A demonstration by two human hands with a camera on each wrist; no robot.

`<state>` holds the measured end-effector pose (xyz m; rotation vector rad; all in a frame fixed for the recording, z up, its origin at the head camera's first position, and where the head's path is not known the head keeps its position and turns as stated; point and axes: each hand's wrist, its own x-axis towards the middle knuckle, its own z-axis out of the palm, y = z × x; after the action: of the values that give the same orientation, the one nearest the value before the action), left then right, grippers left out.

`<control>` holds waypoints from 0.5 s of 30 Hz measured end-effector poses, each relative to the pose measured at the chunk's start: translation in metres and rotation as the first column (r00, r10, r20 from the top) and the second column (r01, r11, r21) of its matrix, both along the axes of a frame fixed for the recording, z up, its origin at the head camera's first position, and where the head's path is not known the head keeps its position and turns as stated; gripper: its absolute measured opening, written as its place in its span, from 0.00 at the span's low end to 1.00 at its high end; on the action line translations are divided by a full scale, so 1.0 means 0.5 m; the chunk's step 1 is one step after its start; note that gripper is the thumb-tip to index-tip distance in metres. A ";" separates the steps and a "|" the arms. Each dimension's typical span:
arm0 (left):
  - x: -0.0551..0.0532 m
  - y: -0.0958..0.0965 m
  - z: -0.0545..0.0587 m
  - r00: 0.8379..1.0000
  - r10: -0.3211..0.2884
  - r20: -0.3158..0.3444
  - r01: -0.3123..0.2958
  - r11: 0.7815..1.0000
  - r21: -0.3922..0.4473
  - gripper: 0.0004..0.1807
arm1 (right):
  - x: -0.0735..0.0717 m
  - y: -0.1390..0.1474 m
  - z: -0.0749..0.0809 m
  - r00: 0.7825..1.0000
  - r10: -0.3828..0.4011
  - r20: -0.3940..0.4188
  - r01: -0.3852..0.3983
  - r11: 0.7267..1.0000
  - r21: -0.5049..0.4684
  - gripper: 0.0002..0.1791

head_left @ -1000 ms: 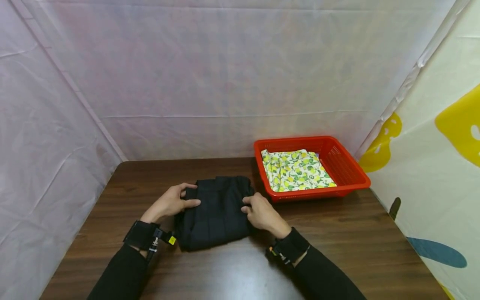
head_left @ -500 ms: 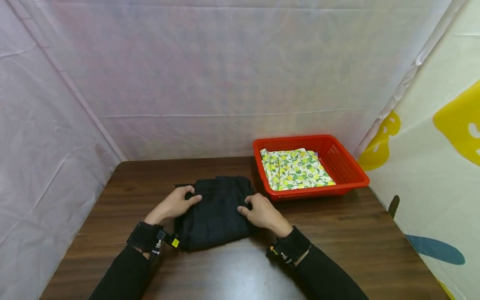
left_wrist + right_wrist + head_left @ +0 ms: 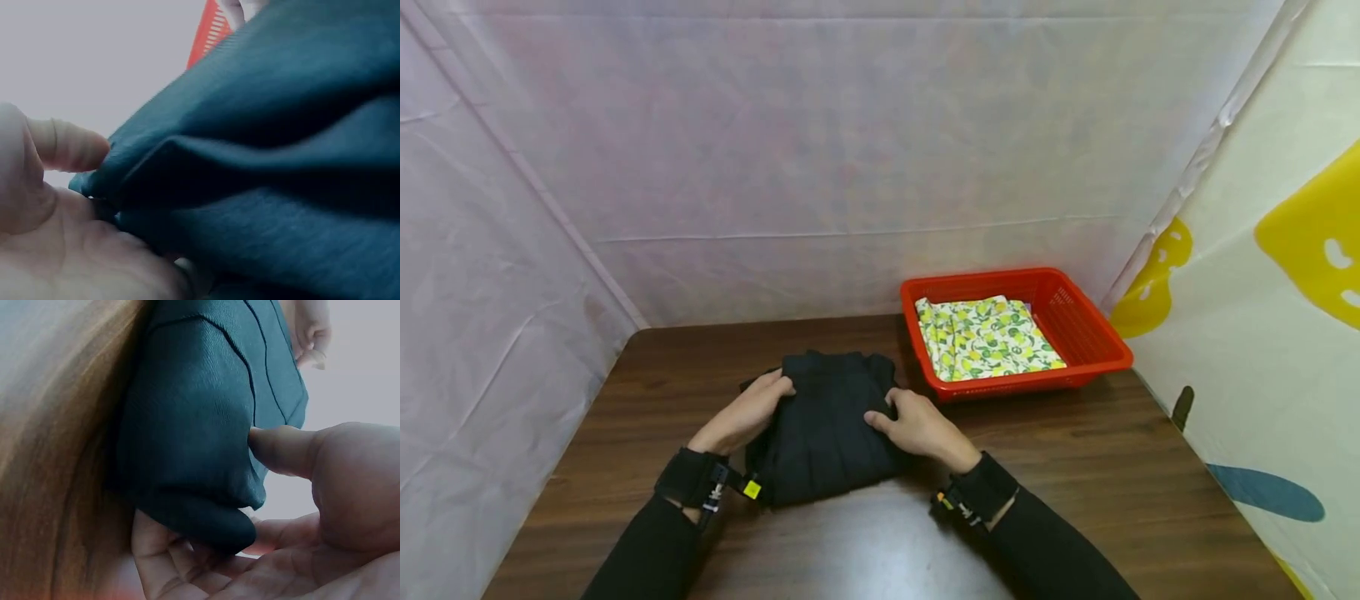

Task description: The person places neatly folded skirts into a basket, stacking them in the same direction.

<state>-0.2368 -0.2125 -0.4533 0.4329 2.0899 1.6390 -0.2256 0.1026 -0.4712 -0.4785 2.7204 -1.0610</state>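
Observation:
A black folded garment [image 3: 833,433] with seams lies on the brown table. At its left edge my left hand [image 3: 747,414] pinches the cloth, thumb on top. In the left wrist view the thumb [image 3: 78,147] presses the edge of an upper layer, and the other fingers pass beneath the cloth, partly hidden. My right hand [image 3: 922,427] grips the right edge. The right wrist view shows its thumb [image 3: 284,450] on the upper face of the garment [image 3: 187,412] and the fingers curled under the rounded fold. Loose folds bulge near the left hand.
A red plastic basket [image 3: 1097,365] stands at the back right, holding a folded lemon-print cloth [image 3: 988,337]. The wooden table [image 3: 685,350] meets a pale fabric wall [image 3: 850,167] behind. Another patterned sheet [image 3: 1247,358] hangs at the right.
The left hand has taken hold of the upper left edge, which now sits higher and smoother. The right thumb has moved slightly left onto the garment. The view has shifted a little.

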 end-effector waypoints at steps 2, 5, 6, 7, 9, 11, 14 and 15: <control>0.001 0.005 0.003 0.999 0.013 -0.046 -0.015 0.999 -0.038 0.37 | 0.001 0.000 0.002 1.000 -0.001 0.004 0.001 1.000 0.002 0.21; 0.004 0.012 0.011 0.988 0.063 -0.138 -0.083 0.986 -0.144 0.39 | 0.002 0.001 0.004 1.000 0.000 0.016 0.000 1.000 0.005 0.21; 0.005 0.014 0.014 0.984 0.074 -0.164 -0.103 0.979 -0.174 0.40 | 0.002 0.001 0.004 1.000 0.001 0.022 -0.001 1.000 0.007 0.21; 0.006 0.016 0.017 0.980 0.083 -0.182 -0.118 0.975 -0.190 0.40 | 0.002 0.001 0.004 1.000 0.002 0.026 -0.002 1.000 0.009 0.22; 0.006 0.020 0.020 0.977 0.085 -0.197 -0.122 0.976 -0.182 0.41 | 0.001 0.001 0.003 0.999 0.002 0.038 -0.003 1.000 0.012 0.22; 0.002 0.024 0.020 0.979 0.076 -0.187 -0.106 0.983 -0.153 0.41 | 0.001 0.002 0.003 0.999 0.004 0.045 -0.004 1.000 0.015 0.22; -0.013 0.026 0.010 0.984 0.053 -0.172 -0.077 0.988 -0.132 0.39 | 0.002 0.003 0.003 0.999 -0.002 0.049 0.001 1.000 0.018 0.22; -0.019 0.026 0.007 0.984 0.046 -0.173 -0.071 0.988 -0.141 0.38 | 0.002 0.003 0.004 0.999 -0.006 0.050 0.005 1.000 0.019 0.22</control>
<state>-0.2462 -0.1995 -0.4499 0.4807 2.3512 1.5141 -0.2245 0.1039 -0.4693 -0.4355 2.6874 -1.0342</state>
